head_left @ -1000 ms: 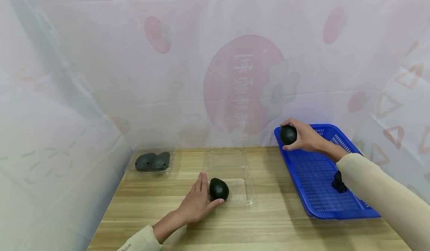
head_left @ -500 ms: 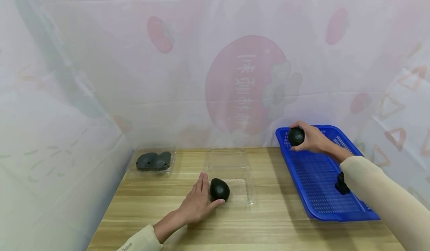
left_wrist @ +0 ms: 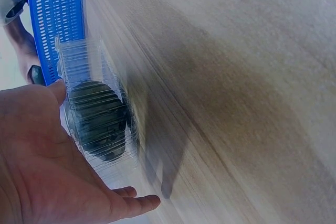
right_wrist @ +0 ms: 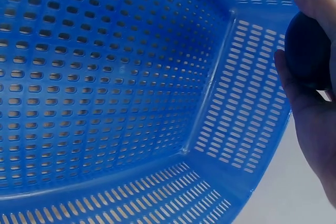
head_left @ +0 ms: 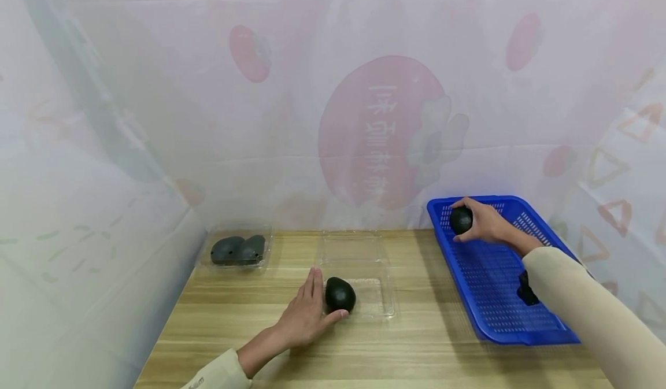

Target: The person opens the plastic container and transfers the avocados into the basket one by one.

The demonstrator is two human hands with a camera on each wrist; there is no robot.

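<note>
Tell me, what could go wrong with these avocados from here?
The avocado in the right hand looks smooth and round, so it might slip and drop into the blue basket. The other avocado sits at one side of the open clear box and could roll across it if bumped. The left hand is at that box's edge, so a nudge might shift it.

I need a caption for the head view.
Left hand beside an avocado in a clear clamshell; right hand holding another avocado at a blue basket.
</note>
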